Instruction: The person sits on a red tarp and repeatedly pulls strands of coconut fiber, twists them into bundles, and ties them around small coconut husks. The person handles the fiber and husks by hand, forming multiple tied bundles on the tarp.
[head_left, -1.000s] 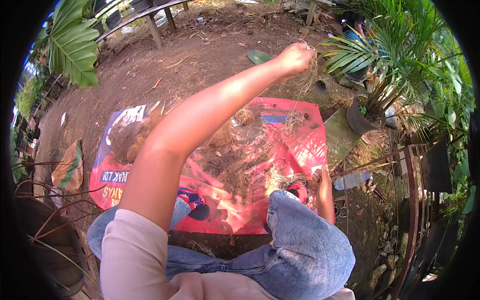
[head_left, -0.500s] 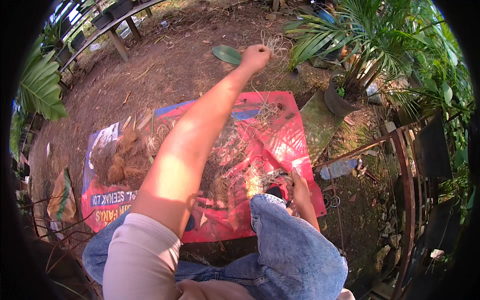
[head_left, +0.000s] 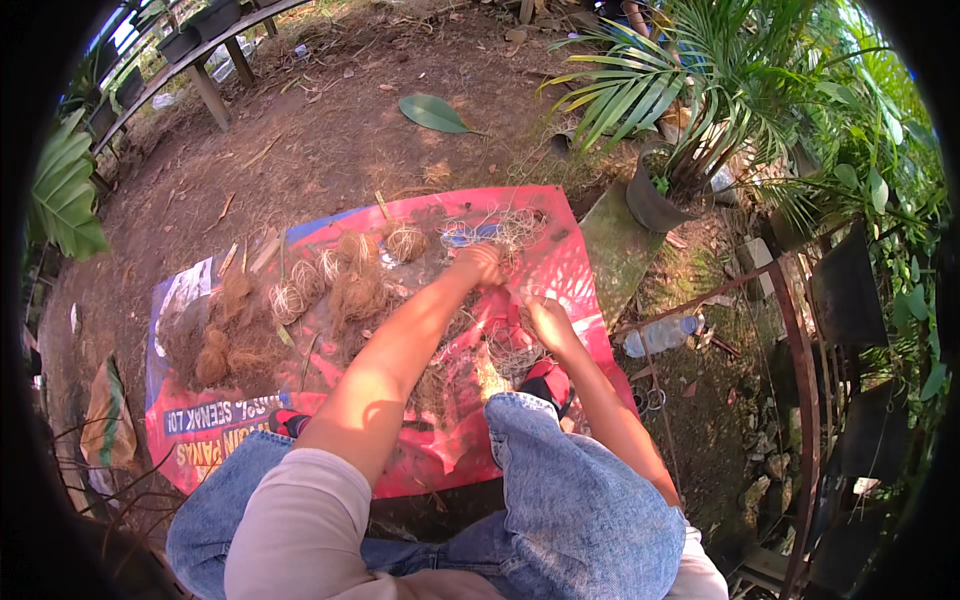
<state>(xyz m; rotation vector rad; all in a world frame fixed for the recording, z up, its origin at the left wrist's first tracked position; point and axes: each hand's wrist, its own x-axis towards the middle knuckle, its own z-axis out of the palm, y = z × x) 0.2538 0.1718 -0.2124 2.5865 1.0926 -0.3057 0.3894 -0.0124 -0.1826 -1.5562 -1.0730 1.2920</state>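
Observation:
Pale, thin twine (head_left: 515,228) lies in a loose tangle near the far right of the red plastic banner (head_left: 475,455). At its near edge, my left hand (head_left: 482,265) is closed on the twine, its fingertips partly hidden. Just to the right and nearer, my right hand (head_left: 547,320) is closed in a pinch, close to the left; the strand in it barely shows. More loose twine (head_left: 512,352) lies below my right hand, by my foot. To the left sit wound twine bundles (head_left: 288,303) and brown fibre clumps (head_left: 357,297).
Beyond the banner a large green leaf (head_left: 432,113) lies on bare soil. A potted palm (head_left: 655,195), a clear plastic bottle (head_left: 662,335) and a rusty metal frame (head_left: 797,350) stand or lie to the right. A sack (head_left: 108,415) is at the left; a bench (head_left: 205,60) is far left.
My left hand has come back from beyond the banner's far edge to the tangle. My right hand has moved up and left from beside my foot, so the two are close together.

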